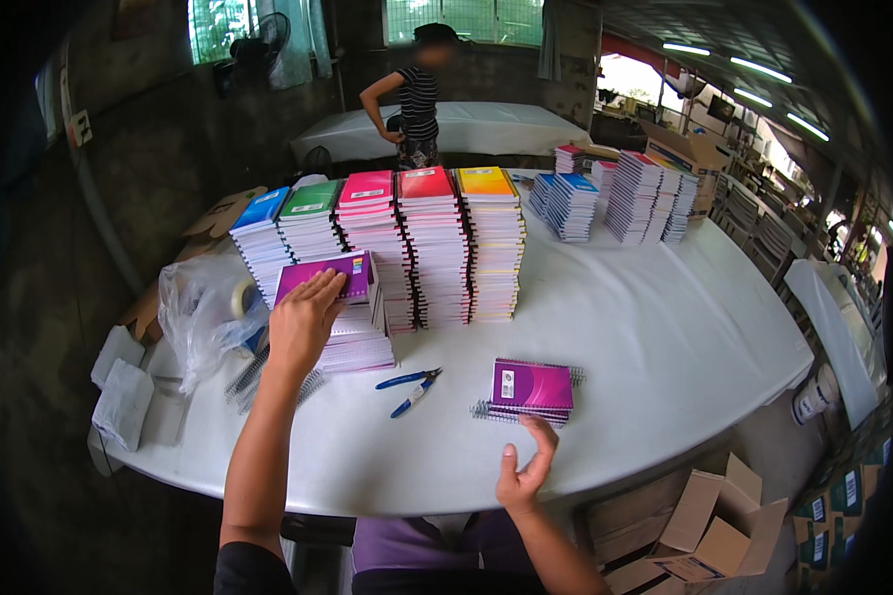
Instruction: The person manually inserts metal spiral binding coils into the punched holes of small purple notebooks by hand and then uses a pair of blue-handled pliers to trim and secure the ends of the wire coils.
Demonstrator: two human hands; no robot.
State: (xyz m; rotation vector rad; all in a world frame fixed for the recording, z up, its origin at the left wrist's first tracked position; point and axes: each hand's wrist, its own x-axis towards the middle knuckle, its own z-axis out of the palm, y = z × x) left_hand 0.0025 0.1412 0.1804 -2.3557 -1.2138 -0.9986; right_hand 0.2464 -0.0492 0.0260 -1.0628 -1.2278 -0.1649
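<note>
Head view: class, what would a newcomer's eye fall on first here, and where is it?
Probably the row of tall notebook stacks, topped in blue, green, pink, red and yellow, left of centre on the white table. In front of its left part, the left hand rests on a purple-topped stack. Nearer the front edge, a small purple pile lies close to the right hand.

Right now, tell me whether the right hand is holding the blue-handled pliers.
No, the blue-handled pliers lie on the white table, well apart from the right hand.
</note>
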